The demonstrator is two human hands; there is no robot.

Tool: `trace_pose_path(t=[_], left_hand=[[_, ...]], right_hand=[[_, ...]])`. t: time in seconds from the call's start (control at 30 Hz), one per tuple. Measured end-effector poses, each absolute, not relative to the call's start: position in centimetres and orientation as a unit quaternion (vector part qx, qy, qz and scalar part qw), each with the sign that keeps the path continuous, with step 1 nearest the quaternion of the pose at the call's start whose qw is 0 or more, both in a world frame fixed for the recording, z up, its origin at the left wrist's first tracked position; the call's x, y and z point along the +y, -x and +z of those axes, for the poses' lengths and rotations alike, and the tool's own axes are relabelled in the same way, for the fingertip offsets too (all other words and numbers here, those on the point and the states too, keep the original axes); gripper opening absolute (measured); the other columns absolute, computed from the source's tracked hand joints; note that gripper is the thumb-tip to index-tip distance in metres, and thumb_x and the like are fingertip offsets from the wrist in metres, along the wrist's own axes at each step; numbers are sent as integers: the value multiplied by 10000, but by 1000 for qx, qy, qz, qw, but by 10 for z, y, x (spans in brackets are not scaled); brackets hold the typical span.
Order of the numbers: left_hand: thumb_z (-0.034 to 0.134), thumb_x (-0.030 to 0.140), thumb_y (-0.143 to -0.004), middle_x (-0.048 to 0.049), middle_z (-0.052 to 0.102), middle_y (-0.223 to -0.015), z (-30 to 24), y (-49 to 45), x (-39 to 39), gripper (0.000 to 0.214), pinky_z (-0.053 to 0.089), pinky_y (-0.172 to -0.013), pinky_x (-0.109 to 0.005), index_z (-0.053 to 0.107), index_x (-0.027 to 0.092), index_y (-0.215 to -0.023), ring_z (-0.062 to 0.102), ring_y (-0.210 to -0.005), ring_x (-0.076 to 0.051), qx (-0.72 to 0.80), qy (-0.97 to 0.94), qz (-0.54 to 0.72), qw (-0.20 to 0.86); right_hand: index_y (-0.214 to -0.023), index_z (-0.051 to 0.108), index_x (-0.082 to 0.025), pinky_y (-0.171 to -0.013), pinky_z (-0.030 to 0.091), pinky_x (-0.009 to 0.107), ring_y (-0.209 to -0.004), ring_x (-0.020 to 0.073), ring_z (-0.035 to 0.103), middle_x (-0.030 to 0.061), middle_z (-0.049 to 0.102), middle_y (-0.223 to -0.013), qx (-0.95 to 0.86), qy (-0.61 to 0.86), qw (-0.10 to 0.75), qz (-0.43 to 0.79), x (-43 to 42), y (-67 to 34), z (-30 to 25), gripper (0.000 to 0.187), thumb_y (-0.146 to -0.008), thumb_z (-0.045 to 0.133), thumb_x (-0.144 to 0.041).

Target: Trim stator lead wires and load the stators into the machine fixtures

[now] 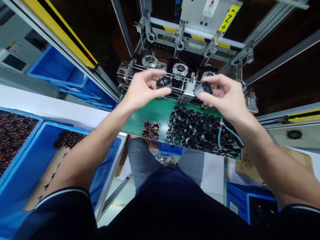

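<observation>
My left hand [142,88] pinches a black-and-grey motor stator core [164,82] between thumb and fingers, in front of the machine's round metal holders. A similar stator core [207,87] is in my right hand [228,95], gripped the same way and partly covered by the fingers. Both hands are raised over the far edge of a green work surface [136,116]. Below and between them lies a dense pile of black stator cores [195,128]. Several stators with copper-red windings [151,130] sit grouped left of the pile.
Round metal holders [180,70] line the machine's front rail, under a striped frame bar. Blue-handled pliers [219,135] rest on the pile's right side. Blue bins [47,133] with wound parts stand at left; another blue bin [237,201] stands lower right. Yellow-edged posts flank the machine.
</observation>
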State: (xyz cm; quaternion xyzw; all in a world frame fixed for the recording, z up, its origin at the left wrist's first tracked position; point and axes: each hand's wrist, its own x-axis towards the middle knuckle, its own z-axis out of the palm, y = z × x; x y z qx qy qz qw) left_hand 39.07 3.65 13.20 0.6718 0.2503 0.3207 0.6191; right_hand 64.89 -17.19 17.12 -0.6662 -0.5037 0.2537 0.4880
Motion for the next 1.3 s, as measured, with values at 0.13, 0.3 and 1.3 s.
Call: trace_pose_path(t=[0.13, 0.3, 1.3], left_hand=[[1075, 422, -884, -49, 863, -1048, 108, -422, 107, 647, 608, -961, -314, 808, 51, -1342, 820, -1176, -269, 300, -694, 290, 587], [1221, 393, -670, 51, 688, -741, 63, -435, 148, 671, 568, -976, -314, 836, 139, -1158, 749, -1089, -233, 295, -693, 288, 591], [1199, 359, -595, -49, 921, -1082, -50, -295, 71, 700, 672, -848, -287, 876, 255, -1208, 848, -966, -220, 344, -427, 318, 773]], right_hand=[[-1384, 820, -286, -905, 589, 506, -974, 284, 685, 145, 745, -1357, -532, 707, 428, 185, -117, -696, 136, 687, -884, 1006, -719], [-1363, 800, -186, -934, 649, 526, -893, 284, 692, 180, 785, -1281, -533, 766, 332, 135, -88, -716, 80, 746, -800, 820, -674], [-1537, 812, -59, -1301, 595, 526, -1305, 370, 773, 197, 799, -1459, -608, 777, 150, 59, 61, -729, 100, 685, -898, 889, -291]])
